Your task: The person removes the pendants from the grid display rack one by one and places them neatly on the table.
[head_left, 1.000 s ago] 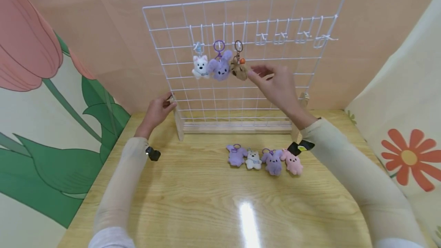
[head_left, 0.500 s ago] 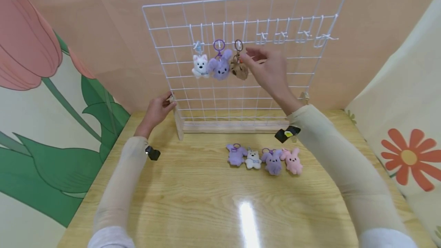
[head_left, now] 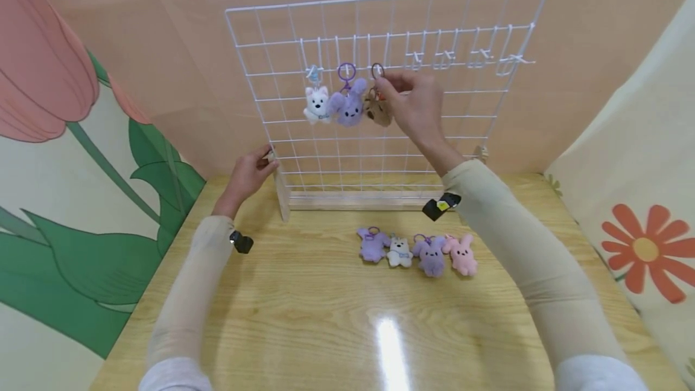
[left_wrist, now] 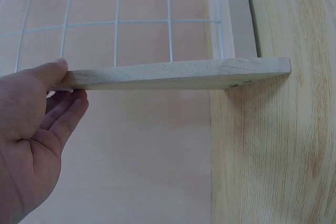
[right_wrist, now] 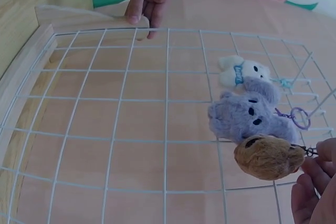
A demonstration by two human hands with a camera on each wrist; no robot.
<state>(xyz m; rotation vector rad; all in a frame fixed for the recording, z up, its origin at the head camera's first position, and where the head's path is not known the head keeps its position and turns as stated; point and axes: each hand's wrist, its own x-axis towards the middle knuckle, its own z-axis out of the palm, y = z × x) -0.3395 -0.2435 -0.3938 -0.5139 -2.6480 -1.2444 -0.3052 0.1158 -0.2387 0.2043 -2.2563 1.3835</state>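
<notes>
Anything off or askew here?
One oddity: the leftmost purple plush on the table shows no face, so probably lies face down; the white plush, second purple plush and pink plush are face up. The hanging brown plush looks turned aside, but the right hand is at its chain. No spill or damage visible.

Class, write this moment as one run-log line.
left hand: grips wooden side post | right hand: pinches clasp of brown plush keychain | wire grid: white plush dog keychain, purple plush keychain | table: four plush keychains
</notes>
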